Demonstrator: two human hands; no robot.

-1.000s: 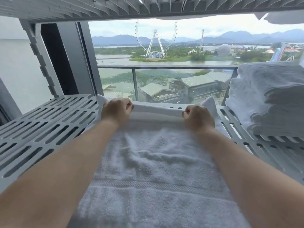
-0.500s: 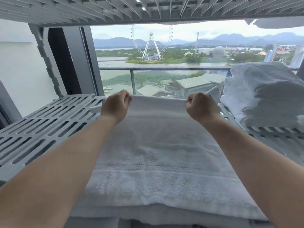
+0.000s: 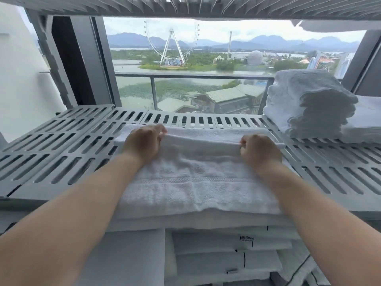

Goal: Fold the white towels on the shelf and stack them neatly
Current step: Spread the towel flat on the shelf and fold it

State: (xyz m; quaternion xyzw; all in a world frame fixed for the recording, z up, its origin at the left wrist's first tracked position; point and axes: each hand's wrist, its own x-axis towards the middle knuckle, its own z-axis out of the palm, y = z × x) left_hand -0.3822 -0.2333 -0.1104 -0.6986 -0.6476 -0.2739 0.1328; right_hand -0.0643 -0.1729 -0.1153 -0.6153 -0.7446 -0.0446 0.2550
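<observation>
Head view: a white towel point(image 3: 198, 182) lies across the middle of a grey slotted shelf point(image 3: 51, 153), its near edge hanging over the shelf's front lip at 6 o'clock. The left hand point(image 3: 144, 144) and the right hand point(image 3: 258, 151) each sit at one end of the towel's far folded edge, toward 12 o'clock; the fingers of both are curled tight, pinching that top layer of cloth. The edge runs taut between the two hands, above a lower layer of the same towel that shows just beyond it.

At 2 o'clock a stack of folded towels point(image 3: 309, 104) stands on the shelf, well apart from the right hand, with bare slats between. The shelf to the left, from 9 to 11 o'clock, carries nothing. At 6 o'clock, under the shelf lip, more folded white linens point(image 3: 226, 256) with dark trim lie in layers. Overhead at 12 o'clock is the ribbed underside of an upper shelf point(image 3: 185, 6). Behind, a window point(image 3: 185, 65) shows a balcony railing point(image 3: 185, 76) and a Ferris wheel point(image 3: 172, 43).
</observation>
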